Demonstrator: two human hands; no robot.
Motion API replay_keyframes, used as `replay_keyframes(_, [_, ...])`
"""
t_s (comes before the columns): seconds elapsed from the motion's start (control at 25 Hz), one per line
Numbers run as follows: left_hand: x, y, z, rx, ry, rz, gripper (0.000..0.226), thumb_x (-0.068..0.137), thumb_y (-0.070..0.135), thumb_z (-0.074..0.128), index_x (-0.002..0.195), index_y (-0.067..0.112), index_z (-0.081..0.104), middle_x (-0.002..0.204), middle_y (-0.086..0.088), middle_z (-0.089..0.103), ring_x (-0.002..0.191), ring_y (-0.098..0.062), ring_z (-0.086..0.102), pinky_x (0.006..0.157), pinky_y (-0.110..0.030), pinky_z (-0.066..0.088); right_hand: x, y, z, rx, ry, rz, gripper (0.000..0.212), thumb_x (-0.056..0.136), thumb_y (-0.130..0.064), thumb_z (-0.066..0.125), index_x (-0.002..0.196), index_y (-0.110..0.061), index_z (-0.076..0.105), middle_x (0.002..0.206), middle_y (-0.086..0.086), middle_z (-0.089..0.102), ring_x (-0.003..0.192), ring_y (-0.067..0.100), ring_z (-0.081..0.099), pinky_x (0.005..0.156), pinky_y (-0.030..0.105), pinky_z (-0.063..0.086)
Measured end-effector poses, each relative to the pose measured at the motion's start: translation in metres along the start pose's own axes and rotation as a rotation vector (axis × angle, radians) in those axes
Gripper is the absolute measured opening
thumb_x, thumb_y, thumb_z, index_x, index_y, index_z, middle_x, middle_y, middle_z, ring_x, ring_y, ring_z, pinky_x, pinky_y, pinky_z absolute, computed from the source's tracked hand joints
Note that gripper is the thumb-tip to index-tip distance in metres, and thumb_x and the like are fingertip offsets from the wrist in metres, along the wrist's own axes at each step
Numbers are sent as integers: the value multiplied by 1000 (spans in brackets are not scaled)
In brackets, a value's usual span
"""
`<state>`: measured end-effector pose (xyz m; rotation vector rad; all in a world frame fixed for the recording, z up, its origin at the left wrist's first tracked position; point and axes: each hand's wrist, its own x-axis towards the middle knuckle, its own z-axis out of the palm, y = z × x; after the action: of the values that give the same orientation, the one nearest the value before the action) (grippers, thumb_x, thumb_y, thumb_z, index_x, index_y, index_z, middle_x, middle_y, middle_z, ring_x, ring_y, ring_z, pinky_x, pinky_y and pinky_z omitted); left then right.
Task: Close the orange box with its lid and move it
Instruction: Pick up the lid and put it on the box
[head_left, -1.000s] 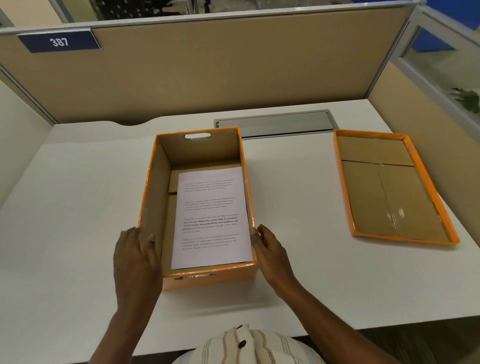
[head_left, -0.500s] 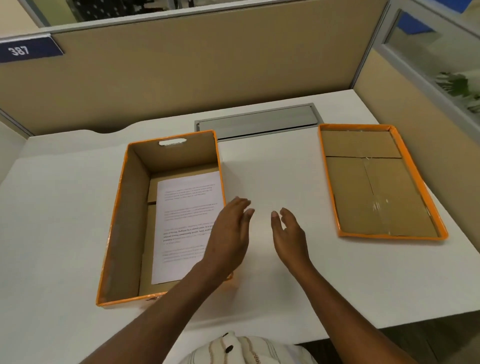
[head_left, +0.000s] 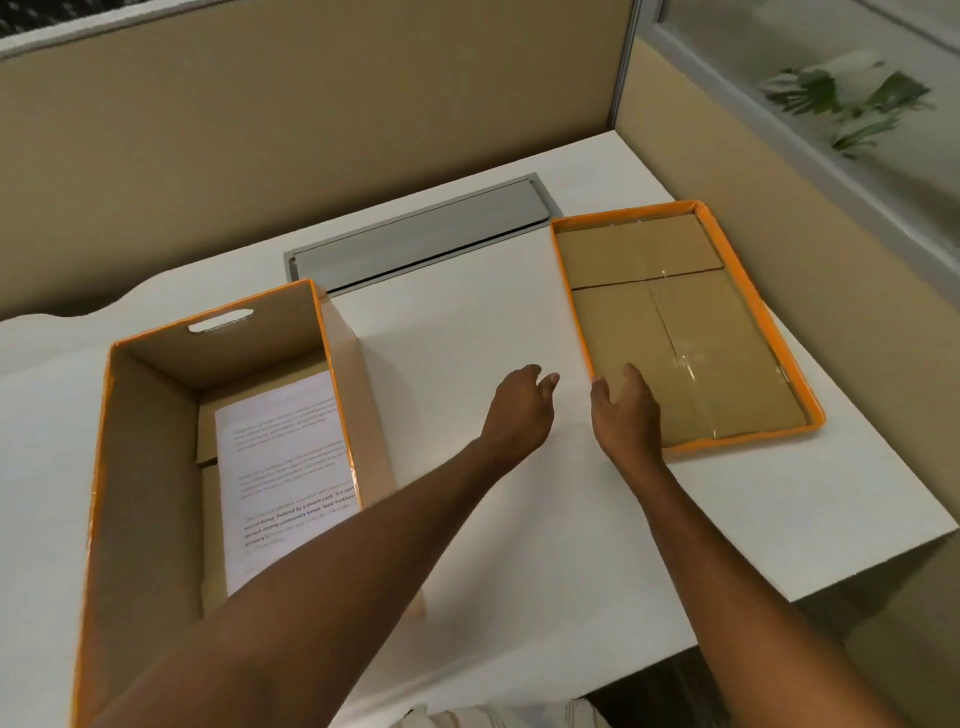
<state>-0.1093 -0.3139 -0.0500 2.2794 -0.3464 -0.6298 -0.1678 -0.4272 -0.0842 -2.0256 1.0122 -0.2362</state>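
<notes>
Both hands' grip spread, empty | right hand (head_left: 626, 415) hides lid (head_left: 675, 322) corner | left hand (head_left: 519, 410) beside | box (head_left: 156, 467) cropped

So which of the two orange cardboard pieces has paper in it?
The deep orange box at left holds a printed sheet; the shallow lid at right holds nothing.

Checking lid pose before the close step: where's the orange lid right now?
In the head view the lid lies inside-up on the desk's right side, apart from the open orange box; the right hand reaches over its near-left corner.
</notes>
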Motion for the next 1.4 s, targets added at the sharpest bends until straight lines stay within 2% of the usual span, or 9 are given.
replay_keyframes(0.2, [32,15,28,-109,-158,-169,54,99,36,42,139,1,41,145,-17,47,134,-31,43,104,-33,36,53,28,-34,-63,156,46,65,90,-34,52,143,-5,28,149,16,35,137,31,33,111,43,32])
replay_keyframes(0.48, [50,28,49,-341,-247,-299,63,92,37,55,142,3,35,135,-16,53,119,-35,57,102,-49,47,110,70,-90,-297,357,130,70,87,-32,54,142,2,25,150,22,31,139,36,27,115,46,22])
replay_keyframes(0.6, [52,33,52,-424,-263,-331,51,92,30,58,133,3,43,111,-9,55,90,-27,60,93,-48,53,120,80,-101,-383,334,201,66,85,-31,57,135,3,32,142,25,41,131,41,37,110,52,30])
replay_keyframes(0.72, [52,34,52,-429,-268,-329,20,91,24,59,101,7,52,100,-12,57,84,-27,57,91,-51,54,117,80,-102,-466,312,222,51,85,-29,57,121,4,43,126,27,52,115,45,48,97,54,39])
replay_keyframes(0.88, [46,24,47,-338,-241,-308,29,89,11,57,111,-8,55,115,-25,60,86,-27,55,82,-47,55,107,73,-104,-483,284,322,41,88,-27,52,116,2,48,123,26,50,114,44,45,94,53,36])
replay_keyframes(1.0, [36,16,30,-307,-142,-271,24,83,-2,50,104,-5,60,96,-16,59,80,-25,52,56,-29,44,97,65,-112,-459,153,391,40,89,-28,51,116,2,52,126,25,47,116,44,44,97,52,37])
replay_keyframes(1.2, [11,5,-6,-328,-65,-274,19,72,-12,40,69,1,54,72,-9,46,66,-24,41,55,-28,30,66,32,-120,-255,46,316,35,90,-11,44,122,3,40,127,26,48,116,44,48,90,45,42])
replay_keyframes(1.32, [-4,-1,-24,-313,22,-280,24,73,-12,40,82,-4,60,77,-12,50,73,-27,45,60,-33,35,44,6,-122,-193,2,245,31,90,-7,40,119,2,36,119,25,54,104,41,54,75,39,40])
replay_keyframes(1.4, [-16,-3,-34,-283,65,-297,17,75,-10,40,79,0,52,76,-10,46,78,-27,45,59,-32,34,28,-12,-125,-170,15,158,26,89,-7,40,114,0,39,113,24,56,93,37,54,71,36,39])
